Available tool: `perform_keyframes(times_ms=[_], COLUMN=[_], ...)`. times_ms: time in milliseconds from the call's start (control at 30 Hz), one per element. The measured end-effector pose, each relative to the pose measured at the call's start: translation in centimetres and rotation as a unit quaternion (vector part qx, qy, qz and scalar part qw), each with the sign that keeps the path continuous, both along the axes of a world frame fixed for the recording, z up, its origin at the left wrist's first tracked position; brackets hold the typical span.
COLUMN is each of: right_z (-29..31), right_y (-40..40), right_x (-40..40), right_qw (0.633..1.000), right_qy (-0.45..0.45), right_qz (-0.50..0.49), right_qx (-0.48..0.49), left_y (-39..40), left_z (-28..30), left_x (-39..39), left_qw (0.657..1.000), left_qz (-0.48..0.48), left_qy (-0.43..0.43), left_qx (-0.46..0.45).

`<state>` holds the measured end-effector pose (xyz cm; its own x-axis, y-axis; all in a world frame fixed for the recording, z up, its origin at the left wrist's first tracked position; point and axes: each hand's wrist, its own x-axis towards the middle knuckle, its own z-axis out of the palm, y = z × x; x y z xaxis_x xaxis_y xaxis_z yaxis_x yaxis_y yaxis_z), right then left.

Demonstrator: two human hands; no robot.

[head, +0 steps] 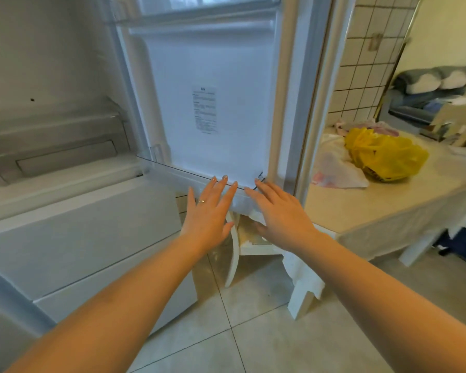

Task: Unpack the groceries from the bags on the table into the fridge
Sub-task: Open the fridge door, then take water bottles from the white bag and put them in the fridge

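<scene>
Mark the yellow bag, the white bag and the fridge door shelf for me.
yellow bag [385,154]: head view, middle of the plastic.
white bag [334,168]: head view, its crumpled side.
door shelf [183,175]: head view, clear front rim.

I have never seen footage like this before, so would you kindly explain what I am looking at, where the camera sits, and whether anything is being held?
There is no machine here: a person wears one wide-angle camera on the head, looking forward and down, so you see their own two bare arms reaching out. The left hand, with a ring on one finger, and the right hand both have straight fingers laid on the clear door shelf at the bottom of the open fridge door. Neither has a grip on anything; they only touch or press the shelf. To the left is the fridge interior, whose visible shelves look bare. To the right stands a table under a pale cloth, carrying a yellow bag and a whitish bag beside it. What is inside the bags cannot be seen.
</scene>
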<state>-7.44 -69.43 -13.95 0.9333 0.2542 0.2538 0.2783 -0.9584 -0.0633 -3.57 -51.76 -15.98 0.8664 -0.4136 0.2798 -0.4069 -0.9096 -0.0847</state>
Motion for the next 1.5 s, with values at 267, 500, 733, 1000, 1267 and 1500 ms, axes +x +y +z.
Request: perform_keyframes(times_ms=[267,500,733,1000,1267,1500], right_z=[0.9,0.3,-0.7,-3.5,-6.7,-7.9], right_y=[-2.5,-3.4,-4.8,-12.0,-21.2,-33.7], right_x=[2.1,3.0,2.2,-2.0,-2.8,-2.1], right_qw=[0.996,0.996,0.998,0.996,0.992,0.993], right_qy=[0.06,0.046,0.028,-0.021,-0.025,-0.004], right_qz=[-0.041,-0.038,0.019,-0.001,-0.025,-0.027], right_qx=[0.058,0.062,0.062,0.09,0.119,0.112], left_y=[-4.1,-5.0,-5.0,-6.9,-16.6,-28.5], left_z=[0.4,-0.1,0.7,-1.0,-5.3,-6.5], left_x=[2.0,2.8,1.6,-3.5,-5.8,-3.2], left_qw=[0.999,0.999,0.997,0.98,0.966,0.966], left_qz=[0.011,0.022,0.011,-0.159,-0.21,-0.176], left_qy=[0.039,0.034,0.062,-0.017,0.066,0.078], left_qx=[-0.009,0.021,-0.034,-0.12,-0.133,-0.171])
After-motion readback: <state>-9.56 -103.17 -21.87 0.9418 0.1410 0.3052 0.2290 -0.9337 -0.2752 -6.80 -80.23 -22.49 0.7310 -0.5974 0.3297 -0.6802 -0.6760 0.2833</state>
